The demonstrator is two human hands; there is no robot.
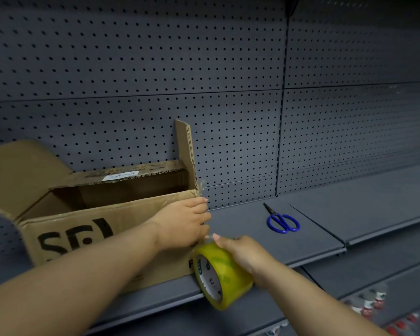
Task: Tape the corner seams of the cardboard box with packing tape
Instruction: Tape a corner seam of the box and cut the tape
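Sitting on a grey shelf (240, 229), the open box (102, 229) fills the 9 o'clock side, one flap upright at its far right corner. The left hand (184, 224) lies flat, fingers together, pressed on the box's near right corner seam. At 6 o'clock the right hand (243, 253) grips a yellowish tape roll (222, 275), touching the box's lower corner. Blue scissors (281, 220) lie shut at 3 o'clock, well apart. A pegboard (155, 69) stands behind.
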